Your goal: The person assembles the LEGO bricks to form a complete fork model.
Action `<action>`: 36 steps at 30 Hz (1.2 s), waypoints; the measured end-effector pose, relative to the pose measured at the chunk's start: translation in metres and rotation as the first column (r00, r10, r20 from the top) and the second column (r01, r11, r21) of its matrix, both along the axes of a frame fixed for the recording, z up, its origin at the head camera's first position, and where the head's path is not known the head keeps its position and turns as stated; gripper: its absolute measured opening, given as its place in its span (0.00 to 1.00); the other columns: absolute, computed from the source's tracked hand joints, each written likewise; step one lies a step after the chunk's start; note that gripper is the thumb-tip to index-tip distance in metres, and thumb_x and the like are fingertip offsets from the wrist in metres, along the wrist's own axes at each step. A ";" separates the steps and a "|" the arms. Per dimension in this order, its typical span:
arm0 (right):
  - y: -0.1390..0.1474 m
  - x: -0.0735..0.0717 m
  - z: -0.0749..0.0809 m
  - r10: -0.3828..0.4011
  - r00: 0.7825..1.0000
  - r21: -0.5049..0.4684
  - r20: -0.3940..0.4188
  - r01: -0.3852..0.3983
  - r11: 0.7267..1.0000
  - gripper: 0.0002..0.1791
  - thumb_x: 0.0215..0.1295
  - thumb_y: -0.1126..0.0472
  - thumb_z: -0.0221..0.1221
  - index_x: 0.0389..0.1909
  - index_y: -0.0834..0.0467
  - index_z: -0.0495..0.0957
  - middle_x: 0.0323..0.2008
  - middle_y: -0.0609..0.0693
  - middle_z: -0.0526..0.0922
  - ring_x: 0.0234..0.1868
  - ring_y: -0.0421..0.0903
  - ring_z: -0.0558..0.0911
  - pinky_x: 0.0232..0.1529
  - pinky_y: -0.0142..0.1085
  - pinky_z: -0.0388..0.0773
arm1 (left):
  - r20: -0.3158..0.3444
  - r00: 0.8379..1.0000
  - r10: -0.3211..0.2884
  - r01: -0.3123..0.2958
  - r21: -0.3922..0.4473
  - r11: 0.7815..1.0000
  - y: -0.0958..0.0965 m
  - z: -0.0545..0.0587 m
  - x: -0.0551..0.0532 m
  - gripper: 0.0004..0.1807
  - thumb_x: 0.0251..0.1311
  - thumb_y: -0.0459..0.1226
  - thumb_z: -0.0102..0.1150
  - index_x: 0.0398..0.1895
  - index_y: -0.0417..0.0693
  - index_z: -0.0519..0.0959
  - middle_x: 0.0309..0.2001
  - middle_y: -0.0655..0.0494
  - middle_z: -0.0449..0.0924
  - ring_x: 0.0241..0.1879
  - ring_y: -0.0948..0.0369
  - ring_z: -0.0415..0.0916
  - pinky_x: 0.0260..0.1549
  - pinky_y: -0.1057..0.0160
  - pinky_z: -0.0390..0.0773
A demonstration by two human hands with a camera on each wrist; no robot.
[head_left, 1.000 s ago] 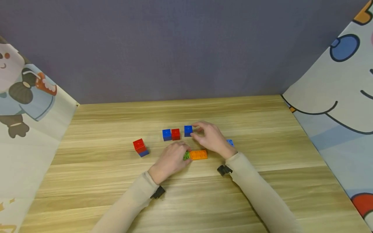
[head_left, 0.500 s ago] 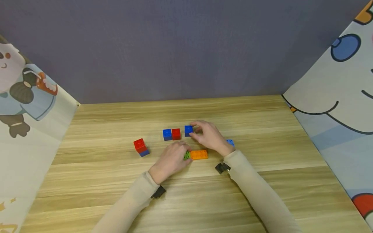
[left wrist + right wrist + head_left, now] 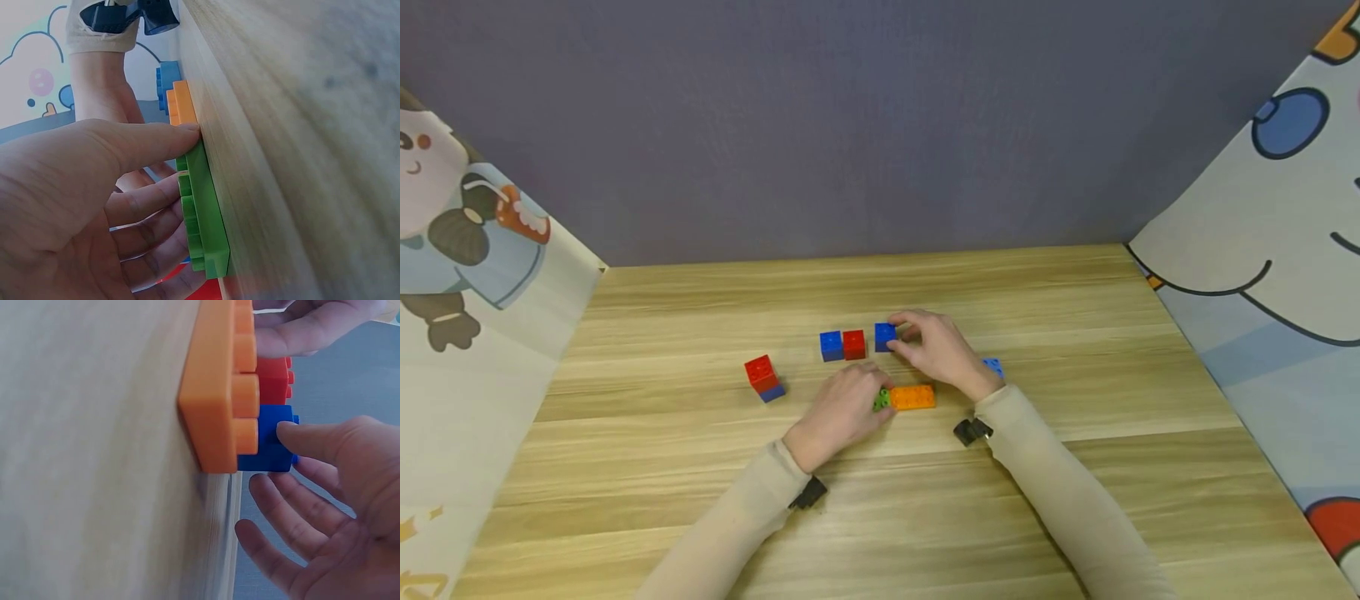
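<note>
Just beyond the left hand [image 3: 842, 407], pinching the green block [image 3: 210, 219], the right hand [image 3: 942, 353] pinches a blue block [image 3: 883, 337]; a soft, steady squeeze should keep it straight.

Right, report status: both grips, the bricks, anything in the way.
Left grip holds green brick by the end near orange brick. Right grip pinches blue block. Possible obstruction: red block, just left of that, gap visible.
</note>
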State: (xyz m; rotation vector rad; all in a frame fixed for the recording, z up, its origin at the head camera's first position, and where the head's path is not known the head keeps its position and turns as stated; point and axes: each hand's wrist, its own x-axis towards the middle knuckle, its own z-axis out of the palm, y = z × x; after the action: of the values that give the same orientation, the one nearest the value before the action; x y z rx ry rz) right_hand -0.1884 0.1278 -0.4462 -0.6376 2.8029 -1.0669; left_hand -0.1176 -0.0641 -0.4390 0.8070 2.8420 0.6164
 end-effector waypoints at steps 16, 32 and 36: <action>0.001 0.003 0.001 -0.014 1.000 -0.024 0.002 0.014 1.000 0.20 0.74 0.56 0.68 0.63 0.56 0.83 0.60 0.53 0.88 0.51 0.51 0.90 0.53 0.47 0.88 | -0.001 1.000 0.003 -0.003 0.000 1.000 0.000 -0.001 -0.001 0.16 0.63 0.42 0.77 0.49 0.42 0.89 0.48 0.50 0.89 0.48 0.52 0.85 0.50 0.52 0.87; 0.010 0.015 0.002 -0.004 0.998 -0.043 -0.062 0.001 0.999 0.19 0.72 0.55 0.69 0.60 0.57 0.85 0.58 0.54 0.89 0.48 0.50 0.91 0.51 0.48 0.89 | -0.018 1.000 -0.005 0.005 0.004 1.000 -0.001 -0.003 -0.001 0.17 0.62 0.42 0.77 0.50 0.42 0.89 0.48 0.49 0.89 0.46 0.52 0.85 0.48 0.52 0.87; 0.013 0.019 0.003 -0.003 0.999 -0.046 -0.050 0.000 0.999 0.20 0.73 0.54 0.69 0.61 0.56 0.85 0.58 0.53 0.89 0.47 0.49 0.91 0.51 0.49 0.89 | -0.027 1.000 -0.011 0.011 -0.001 1.000 -0.001 -0.004 -0.001 0.17 0.62 0.41 0.77 0.50 0.43 0.89 0.48 0.49 0.89 0.46 0.52 0.86 0.48 0.53 0.87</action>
State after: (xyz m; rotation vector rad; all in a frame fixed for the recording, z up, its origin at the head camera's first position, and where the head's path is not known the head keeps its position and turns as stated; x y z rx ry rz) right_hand -0.1691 0.1408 -0.4428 -0.6765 2.8292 -1.1343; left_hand -0.1181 -0.0652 -0.4430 0.8366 2.8595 0.6069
